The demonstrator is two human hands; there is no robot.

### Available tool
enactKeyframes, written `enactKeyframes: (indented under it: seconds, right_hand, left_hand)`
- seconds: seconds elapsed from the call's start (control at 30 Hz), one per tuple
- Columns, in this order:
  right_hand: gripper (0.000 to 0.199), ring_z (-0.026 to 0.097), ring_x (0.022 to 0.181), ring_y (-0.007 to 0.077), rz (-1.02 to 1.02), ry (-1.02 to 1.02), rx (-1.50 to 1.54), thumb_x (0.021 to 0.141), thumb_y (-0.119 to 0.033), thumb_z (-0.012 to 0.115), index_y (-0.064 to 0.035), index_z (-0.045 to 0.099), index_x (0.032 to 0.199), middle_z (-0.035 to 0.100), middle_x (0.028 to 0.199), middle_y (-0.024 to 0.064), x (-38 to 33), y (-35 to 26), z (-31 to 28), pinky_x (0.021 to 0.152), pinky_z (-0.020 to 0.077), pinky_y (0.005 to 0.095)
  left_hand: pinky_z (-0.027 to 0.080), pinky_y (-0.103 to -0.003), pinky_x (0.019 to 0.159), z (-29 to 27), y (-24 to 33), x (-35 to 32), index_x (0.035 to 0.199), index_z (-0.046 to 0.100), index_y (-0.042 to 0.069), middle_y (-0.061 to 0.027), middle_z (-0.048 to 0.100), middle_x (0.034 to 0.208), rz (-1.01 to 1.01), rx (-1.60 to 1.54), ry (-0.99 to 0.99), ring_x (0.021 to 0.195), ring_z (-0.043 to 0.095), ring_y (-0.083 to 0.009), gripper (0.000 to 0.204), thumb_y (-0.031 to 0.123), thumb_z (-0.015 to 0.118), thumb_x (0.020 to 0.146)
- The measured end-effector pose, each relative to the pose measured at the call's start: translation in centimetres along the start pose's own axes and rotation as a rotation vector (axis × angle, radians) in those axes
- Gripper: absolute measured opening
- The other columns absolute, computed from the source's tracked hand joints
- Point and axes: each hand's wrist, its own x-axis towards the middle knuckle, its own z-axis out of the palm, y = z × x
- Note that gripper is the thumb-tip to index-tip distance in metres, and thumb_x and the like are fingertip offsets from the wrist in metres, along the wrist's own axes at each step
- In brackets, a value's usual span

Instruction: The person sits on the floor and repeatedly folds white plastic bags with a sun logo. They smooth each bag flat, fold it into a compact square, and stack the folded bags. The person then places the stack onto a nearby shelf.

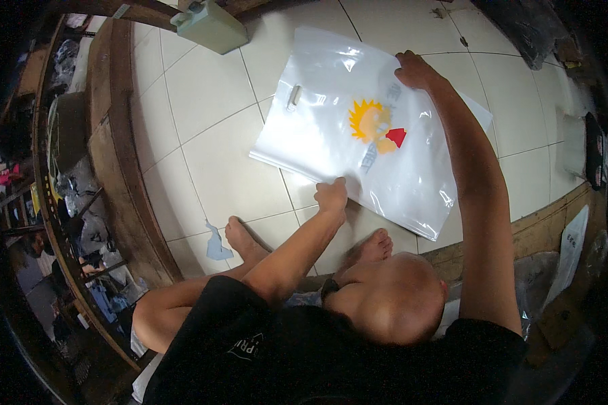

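From the head view I see a clear glossy plastic bag with an orange-and-red print (358, 135) lying flat on the cream tiled floor (209, 101). My left hand (332, 196) pinches its near edge closed; my right hand (415, 69) presses closed fingers on its far edge. A pale green box (209, 25) sits by the floor's far-left edge.

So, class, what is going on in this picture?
A person sitting on a tiled floor handles a white plastic bag printed with a yellow and red picture. The left hand grips the bag's near edge, and the right hand holds its far edge. The bag lies flat, beyond the person's bare feet.
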Motion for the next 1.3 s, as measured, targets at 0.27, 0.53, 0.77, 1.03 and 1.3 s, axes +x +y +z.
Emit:
enactKeyframes:
  seconds: [0.27, 0.53, 0.77, 1.03, 1.3]
  right_hand:
    - [0.060, 0.050, 0.127, 0.0393, 0.246, 0.809, 0.381, 0.090, -0.028, 0.060, 0.0087, 0.048, 0.136, 0.052, 0.135, 0.0281, -8.7, 3.6, 2.7, 0.110, 0.0385, 0.0474]
    - [0.041, 0.060, 0.080, 0.0195, 0.930, 0.516, 0.937, 0.094, -0.034, 0.061, 0.0045, 0.064, 0.107, 0.067, 0.092, 0.0131, -29.1, 6.4, 17.6, 0.073, 0.0494, 0.0389]
    - [0.044, 0.063, 0.101, 0.0446, 0.960, 0.337, 0.880, 0.090, -0.035, 0.061, 0.0061, 0.063, 0.107, 0.065, 0.104, 0.0290, -28.3, 1.5, 16.2, 0.091, 0.0487, 0.0492]
    - [0.049, 0.054, 0.116, 0.0480, 0.980, 0.333, 0.781, 0.090, -0.030, 0.059, 0.0065, 0.054, 0.122, 0.056, 0.121, 0.0332, -27.9, 0.5, 16.1, 0.100, 0.0440, 0.0508]
    - [0.074, 0.029, 0.142, 0.0496, 0.576, 0.642, 0.144, 0.095, -0.041, 0.058, -0.0004, 0.032, 0.151, 0.028, 0.153, 0.0317, -29.2, -5.9, 16.2, 0.116, 0.0245, 0.0589]
  left_hand:
    - [0.055, -0.034, 0.074, -12.4, 8.3, 0.9, 0.111, 0.064, 0.000, -0.0103, 0.066, 0.094, 0.417, 0.546, -0.654, 0.077, 0.065, -0.0201, 0.041, 0.037, 0.061, 0.093]
    - [0.053, -0.045, 0.091, -12.0, 23.7, 17.2, 0.124, 0.052, -0.015, -0.0353, 0.061, 0.118, 0.936, 0.986, 0.025, 0.106, 0.064, -0.0444, 0.074, 0.038, 0.073, 0.078]
    - [0.052, -0.048, 0.093, -7.1, 23.1, 16.5, 0.117, 0.056, -0.010, -0.0320, 0.061, 0.112, 1.045, 1.134, 0.103, 0.104, 0.063, -0.0448, 0.064, 0.040, 0.069, 0.079]
    - [0.050, -0.050, 0.093, -5.9, 22.0, 13.0, 0.112, 0.062, -0.006, -0.0301, 0.061, 0.111, 1.108, 1.177, 0.273, 0.104, 0.062, -0.0451, 0.061, 0.049, 0.066, 0.085]
    - [0.044, -0.051, 0.094, -6.9, 18.2, 16.0, 0.125, 0.052, -0.008, -0.0276, 0.052, 0.116, 1.438, 0.922, 0.328, 0.109, 0.051, -0.0436, 0.057, 0.031, 0.071, 0.088]
